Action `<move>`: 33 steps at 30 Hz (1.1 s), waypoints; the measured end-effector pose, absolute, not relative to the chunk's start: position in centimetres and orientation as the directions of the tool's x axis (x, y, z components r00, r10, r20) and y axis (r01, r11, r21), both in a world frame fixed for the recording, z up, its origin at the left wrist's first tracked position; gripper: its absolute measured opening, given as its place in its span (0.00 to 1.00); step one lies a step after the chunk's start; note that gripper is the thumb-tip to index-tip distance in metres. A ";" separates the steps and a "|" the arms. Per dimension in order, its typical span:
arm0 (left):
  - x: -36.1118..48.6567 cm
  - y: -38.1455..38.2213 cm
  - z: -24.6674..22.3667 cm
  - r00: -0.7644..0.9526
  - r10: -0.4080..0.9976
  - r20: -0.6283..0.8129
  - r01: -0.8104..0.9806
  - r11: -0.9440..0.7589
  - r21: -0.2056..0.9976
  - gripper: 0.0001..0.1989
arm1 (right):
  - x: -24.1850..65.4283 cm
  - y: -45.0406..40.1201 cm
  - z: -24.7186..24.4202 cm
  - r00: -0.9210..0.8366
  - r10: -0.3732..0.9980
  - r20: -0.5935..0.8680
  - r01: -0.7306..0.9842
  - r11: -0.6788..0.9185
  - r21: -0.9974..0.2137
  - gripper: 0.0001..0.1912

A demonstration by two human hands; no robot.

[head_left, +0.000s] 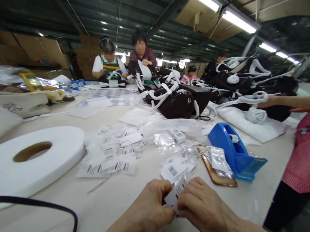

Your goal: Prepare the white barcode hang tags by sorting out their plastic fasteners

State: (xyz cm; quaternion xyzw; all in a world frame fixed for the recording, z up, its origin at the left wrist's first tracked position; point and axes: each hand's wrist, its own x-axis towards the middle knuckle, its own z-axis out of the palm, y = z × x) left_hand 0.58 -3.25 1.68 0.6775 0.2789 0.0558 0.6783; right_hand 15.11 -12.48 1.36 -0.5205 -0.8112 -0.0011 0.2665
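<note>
Between my two hands, low in the middle of the head view, is a small white paper tag [174,195] with dark printed lines. My left hand [149,209] pinches its left edge, thumb and forefinger pressed together. My right hand [202,203] has its fingers curled around the tag's right side and partly covers it. Just beyond my hands lie barcode tags [172,169] with thin strings. A larger scatter of printed white tags [112,154] spreads to the left. A phone-shaped gold item [217,171] lies to the right, with a small clear packet [218,158] on top.
A blue tape dispenser [229,150] stands at right. A large white roll [65,148] fills the left, with a black cord [55,203] nearer. Dark bags with white-wrapped straps [175,102] are heaped behind. Two people [141,54] work across the table [118,208]; another person's arm [294,101] reaches in at right.
</note>
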 end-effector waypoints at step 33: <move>0.3 -3.0 1.6 0.750 0.493 -0.442 0.330 0.300 0.895 0.07 | 18.6 -11.9 3.4 -0.214 0.872 0.441 0.874 0.373 -0.311 0.06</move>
